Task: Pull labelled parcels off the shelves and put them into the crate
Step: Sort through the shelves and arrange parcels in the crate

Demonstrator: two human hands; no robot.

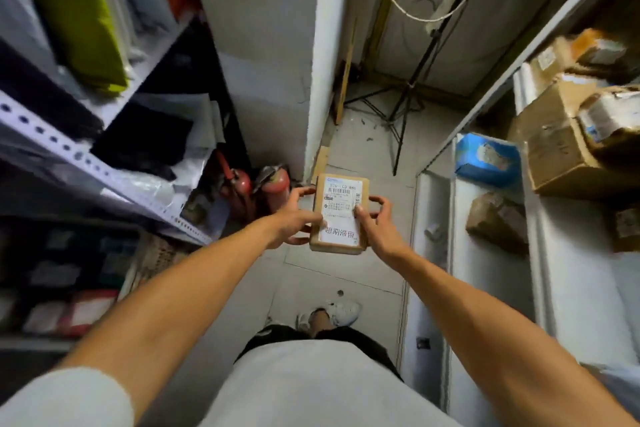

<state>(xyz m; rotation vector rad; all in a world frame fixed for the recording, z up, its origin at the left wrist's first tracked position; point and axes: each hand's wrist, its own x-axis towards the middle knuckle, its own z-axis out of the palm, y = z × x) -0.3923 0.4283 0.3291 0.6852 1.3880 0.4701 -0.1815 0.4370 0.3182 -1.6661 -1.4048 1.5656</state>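
A small brown cardboard parcel (340, 213) with a white printed label on top is held flat in front of me, above the floor of a narrow aisle. My left hand (294, 218) grips its left edge, thumb on the label and fingers curled underneath. My right hand (375, 222) holds the right edge, thumb pressed on the label near the barcode and fingers wrapped round the side. No crate shows clearly in this view.
White shelves (485, 253) on the right carry cardboard boxes (554, 149), a blue packet (486, 158) and a brown wrapped parcel (497, 220). A perforated metal rack (69, 149) of bags stands on the left. Two red fire extinguishers (273, 184) and a black tripod (401, 107) stand on the floor ahead.
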